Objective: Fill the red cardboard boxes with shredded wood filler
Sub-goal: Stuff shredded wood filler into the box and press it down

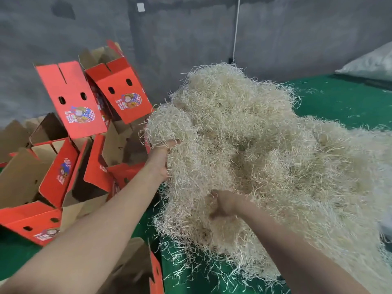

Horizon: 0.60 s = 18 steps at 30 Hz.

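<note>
on green floor (339, 98), one filler heap (244, 134), left hand (161, 160) and right hand (224, 203) clutching it, six-plus red boxes (72, 96)

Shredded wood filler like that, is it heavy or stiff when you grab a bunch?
Probably light for its bulk: the left hand and right hand grip a big airy clump of shredded wood filler. Likely floppy and clingy, since strands hang tangled together. Apt to shed: loose strands lie on the green surface.
</note>
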Each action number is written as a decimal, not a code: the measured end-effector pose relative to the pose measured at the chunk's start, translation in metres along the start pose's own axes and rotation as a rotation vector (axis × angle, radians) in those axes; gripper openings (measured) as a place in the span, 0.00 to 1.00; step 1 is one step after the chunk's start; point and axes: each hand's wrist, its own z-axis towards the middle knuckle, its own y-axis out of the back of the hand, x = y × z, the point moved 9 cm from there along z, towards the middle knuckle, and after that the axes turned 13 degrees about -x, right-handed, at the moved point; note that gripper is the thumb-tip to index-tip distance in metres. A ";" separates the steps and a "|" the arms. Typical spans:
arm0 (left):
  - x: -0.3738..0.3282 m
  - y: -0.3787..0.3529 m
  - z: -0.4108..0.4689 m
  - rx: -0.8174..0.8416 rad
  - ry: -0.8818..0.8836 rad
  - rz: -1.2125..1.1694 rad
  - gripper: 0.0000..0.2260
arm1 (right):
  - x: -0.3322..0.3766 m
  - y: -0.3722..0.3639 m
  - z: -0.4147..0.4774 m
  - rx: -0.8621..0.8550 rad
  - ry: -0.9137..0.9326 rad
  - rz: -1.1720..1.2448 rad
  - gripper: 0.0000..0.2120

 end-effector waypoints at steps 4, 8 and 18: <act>-0.014 0.003 -0.008 0.032 -0.053 -0.071 0.07 | -0.017 0.035 0.005 -0.376 -0.103 -0.051 0.08; -0.023 0.006 -0.017 0.018 -0.132 -0.081 0.06 | 0.030 0.071 0.009 -0.493 0.133 0.087 0.52; -0.003 -0.019 -0.020 0.333 -0.395 0.940 0.11 | 0.008 0.084 0.031 -0.405 -0.042 0.625 0.08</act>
